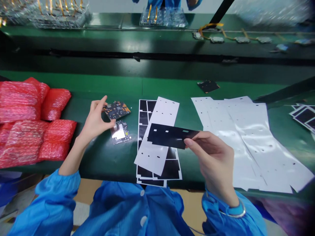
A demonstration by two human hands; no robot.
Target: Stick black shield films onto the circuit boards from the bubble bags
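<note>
My left hand pinches a small dark circuit board with orange patches, held just above the green bench. A second circuit board with a silver shield lies right below it on the bench. My right hand grips one end of a black adhesive film strip with small cut-outs, held over a sheet of black stickers. A white backing sheet lies slanted across that sticker sheet.
Red bubble-wrap packets are piled at the left. Peeled white backing sheets cover the bench at the right, and more sticker sheets lie at the far right. A black piece lies farther back. Clear trays and boards stand beyond.
</note>
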